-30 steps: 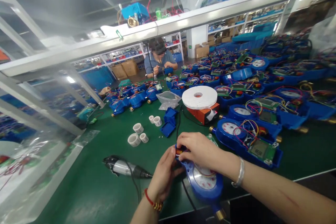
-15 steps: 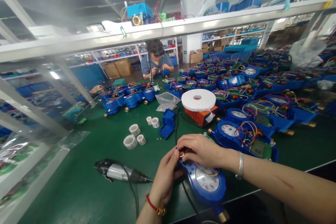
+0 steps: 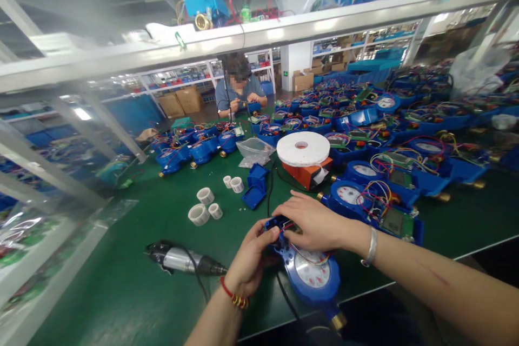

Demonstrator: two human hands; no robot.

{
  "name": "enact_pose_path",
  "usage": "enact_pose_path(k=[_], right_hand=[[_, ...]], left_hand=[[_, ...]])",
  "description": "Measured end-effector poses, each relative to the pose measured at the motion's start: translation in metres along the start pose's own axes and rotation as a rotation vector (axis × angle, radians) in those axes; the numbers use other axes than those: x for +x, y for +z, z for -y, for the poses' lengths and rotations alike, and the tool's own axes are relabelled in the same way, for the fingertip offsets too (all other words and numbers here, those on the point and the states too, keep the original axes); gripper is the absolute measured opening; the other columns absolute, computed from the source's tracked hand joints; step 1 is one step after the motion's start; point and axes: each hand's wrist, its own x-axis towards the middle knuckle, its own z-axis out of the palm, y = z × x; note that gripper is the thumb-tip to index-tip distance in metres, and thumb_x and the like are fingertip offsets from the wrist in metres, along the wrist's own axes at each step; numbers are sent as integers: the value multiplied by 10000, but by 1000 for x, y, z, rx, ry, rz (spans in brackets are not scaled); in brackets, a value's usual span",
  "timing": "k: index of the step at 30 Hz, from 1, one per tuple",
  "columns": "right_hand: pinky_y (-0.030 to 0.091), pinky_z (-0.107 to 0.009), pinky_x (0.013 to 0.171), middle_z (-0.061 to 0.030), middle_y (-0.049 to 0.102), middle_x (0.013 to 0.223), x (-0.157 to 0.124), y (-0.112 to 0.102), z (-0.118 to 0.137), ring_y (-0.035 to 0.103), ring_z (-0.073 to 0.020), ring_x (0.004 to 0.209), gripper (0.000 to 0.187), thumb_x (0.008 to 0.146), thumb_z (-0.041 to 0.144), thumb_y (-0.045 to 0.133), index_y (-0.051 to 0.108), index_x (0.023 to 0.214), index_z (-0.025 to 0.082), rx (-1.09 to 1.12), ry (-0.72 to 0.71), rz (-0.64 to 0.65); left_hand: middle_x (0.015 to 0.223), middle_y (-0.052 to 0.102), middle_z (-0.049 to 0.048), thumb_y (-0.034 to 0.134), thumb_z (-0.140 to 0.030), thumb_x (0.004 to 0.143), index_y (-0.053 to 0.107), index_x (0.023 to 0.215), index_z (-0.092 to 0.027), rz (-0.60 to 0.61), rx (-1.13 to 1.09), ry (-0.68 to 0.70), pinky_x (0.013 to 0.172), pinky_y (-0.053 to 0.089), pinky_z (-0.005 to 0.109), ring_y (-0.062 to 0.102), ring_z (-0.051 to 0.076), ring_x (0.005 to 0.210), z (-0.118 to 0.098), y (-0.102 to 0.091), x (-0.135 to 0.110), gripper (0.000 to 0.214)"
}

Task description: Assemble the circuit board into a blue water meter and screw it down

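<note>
A blue water meter (image 3: 314,273) with a round white dial lies tilted at the table's near edge, its brass end pointing toward me. My left hand (image 3: 247,257) is closed around the left side of its open electronics box (image 3: 271,223), thumb on the rim. Over the same box arches my right hand (image 3: 310,221), its thumb inside by the wires and its fingers curled across the far side. Thin coloured wires (image 3: 310,257) run from under this palm over the dial. My right hand hides most of the box's contents.
An electric screwdriver (image 3: 184,258) lies left of my hands, its cable trailing nearby. Label rolls (image 3: 198,214), blue covers (image 3: 255,194) and an orange dispenser with a white tape reel (image 3: 303,148) stand beyond. Several wired meters (image 3: 351,194) fill the right. A co-worker (image 3: 239,89) sits opposite.
Both hands and the meter have shifted slightly left in view. My right thumb has moved down into the box, and the orange part between my fingers has gone out of sight.
</note>
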Motion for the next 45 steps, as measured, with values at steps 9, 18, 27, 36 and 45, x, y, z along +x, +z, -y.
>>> enact_pose_path(k=[9, 18, 27, 36, 45], right_hand=[[419, -387, 825, -95, 685, 1003, -2, 9, -2, 614, -259, 938, 254, 883, 150, 488, 601, 1110, 169, -62, -3, -33], [433, -335, 867, -66, 687, 1081, -7, 4, -11, 618, -238, 999, 352, 861, 306, 656, 587, 1188, 194, 78, -67, -59], [370, -266, 722, 4, 673, 829, -1, 12, -12, 601, -179, 833, 99, 920, 220, 620, 621, 824, 200, 151, -10, -140], [346, -277, 711, -1, 680, 825, 2, 14, -8, 598, -187, 830, 81, 910, 219, 610, 627, 831, 208, 122, 5, -109], [393, -268, 771, 11, 685, 898, 2, 8, -11, 618, -174, 883, 79, 890, 215, 651, 638, 813, 204, 116, -65, -70]], left_hand=[[974, 583, 25, 750, -397, 732, 584, 1084, -219, -83, -23, -11, 696, 465, 282, 541, 154, 833, 1, 8, -9, 428], [916, 592, 24, 742, -455, 736, 613, 1020, -192, -114, 10, -14, 714, 462, 295, 570, 157, 777, 1, 13, -8, 408], [945, 574, 12, 656, -456, 814, 578, 1057, -225, -202, 44, 51, 693, 436, 269, 539, 148, 818, 12, 19, -10, 345], [911, 566, -1, 705, -461, 773, 568, 1091, -248, -225, 1, 89, 657, 426, 251, 533, 141, 799, 18, 19, -14, 407], [919, 574, 15, 672, -515, 795, 603, 1010, -204, -185, -80, 64, 637, 424, 243, 513, 125, 763, 19, 19, -10, 384]])
